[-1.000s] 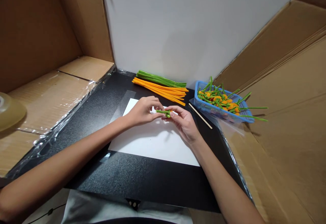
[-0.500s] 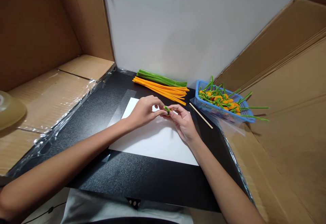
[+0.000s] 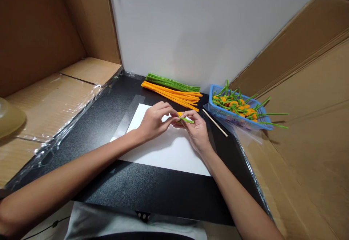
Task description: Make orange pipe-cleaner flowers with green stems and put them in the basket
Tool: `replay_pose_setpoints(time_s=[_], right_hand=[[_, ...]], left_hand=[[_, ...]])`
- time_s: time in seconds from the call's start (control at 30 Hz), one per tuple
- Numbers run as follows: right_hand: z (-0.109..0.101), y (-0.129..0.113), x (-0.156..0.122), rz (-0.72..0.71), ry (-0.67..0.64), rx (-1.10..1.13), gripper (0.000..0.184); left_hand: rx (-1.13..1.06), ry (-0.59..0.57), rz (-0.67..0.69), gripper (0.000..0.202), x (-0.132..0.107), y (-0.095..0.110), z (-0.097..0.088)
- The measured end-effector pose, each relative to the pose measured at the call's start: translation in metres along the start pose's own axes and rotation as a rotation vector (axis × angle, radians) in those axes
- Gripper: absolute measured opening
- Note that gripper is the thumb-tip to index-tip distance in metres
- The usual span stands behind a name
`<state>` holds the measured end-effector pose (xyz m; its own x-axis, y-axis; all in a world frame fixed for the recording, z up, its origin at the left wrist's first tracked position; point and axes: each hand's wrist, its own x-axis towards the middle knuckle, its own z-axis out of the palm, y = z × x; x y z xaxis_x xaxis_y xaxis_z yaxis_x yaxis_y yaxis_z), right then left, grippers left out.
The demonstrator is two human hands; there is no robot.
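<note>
The left hand [image 3: 156,121] and right hand [image 3: 197,130] pinch a small green-and-orange piece [image 3: 188,120]; beneath their grip lies white paper [image 3: 163,156], beyond it orange stems [image 3: 174,94].

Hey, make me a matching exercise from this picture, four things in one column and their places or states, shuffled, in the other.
1. blue basket
2. orange bundle
3. thin stick
4. small green-and-orange piece

A. between the white sheet and the basket
B. held in the fingers
C. holding many green and orange pieces
D. beside the green bundle

Pairs: 1-C, 2-D, 3-A, 4-B.
</note>
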<state>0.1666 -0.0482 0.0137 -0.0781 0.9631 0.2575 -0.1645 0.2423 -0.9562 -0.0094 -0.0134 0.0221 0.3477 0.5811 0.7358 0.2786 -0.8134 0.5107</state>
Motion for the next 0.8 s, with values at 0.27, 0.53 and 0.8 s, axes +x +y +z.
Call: replay_pose_setpoints(time_s=[0.27,0.53,0.8], right_hand=[[0.003,-0.007,-0.006,-0.539,0.149,-0.695,0.013],[0.004,-0.001,-0.006,-0.594,0.147,-0.773,0.016],[0.011,0.003,-0.005,-0.174,0.177,-0.267,0.006]], left_hand=[[-0.565,-0.043,-0.738,0.021,0.005,0.026,0.013],[-0.730,-0.011,-0.983,0.016,0.009,0.030,0.011],[-0.447,0.115,-0.613,0.012,-0.004,0.018,0.019]])
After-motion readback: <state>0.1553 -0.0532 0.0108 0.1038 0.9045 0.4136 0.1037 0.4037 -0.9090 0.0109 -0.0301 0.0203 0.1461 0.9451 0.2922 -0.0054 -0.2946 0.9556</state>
